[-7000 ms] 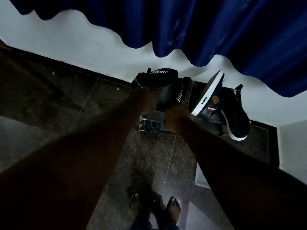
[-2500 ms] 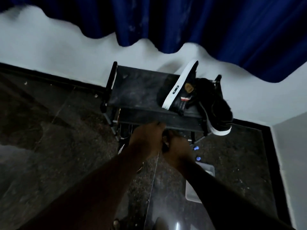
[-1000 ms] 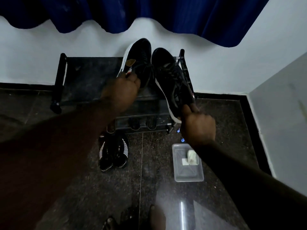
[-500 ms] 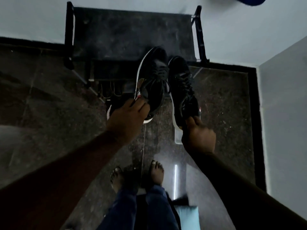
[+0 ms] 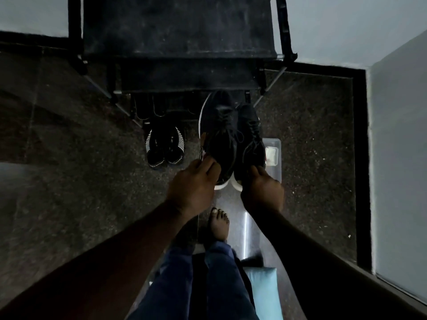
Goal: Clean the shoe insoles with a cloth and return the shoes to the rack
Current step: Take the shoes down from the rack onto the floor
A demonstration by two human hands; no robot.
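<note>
Now left hand [image 5: 191, 188] grips left shoe [image 5: 219, 139] by its heel, right hand [image 5: 263, 192] the right shoe [image 5: 250, 137]; toes point toward the rack [image 5: 178, 38].

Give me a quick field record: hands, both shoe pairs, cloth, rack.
left hand: fingers grip heel of left shoe, black with white sole
right hand: fingers grip heel of right shoe, side by side with the other
floor contact of held shoes: cannot tell
striped pair: on floor in front of rack
cloth: in clear tray, partly behind right shoe
</note>
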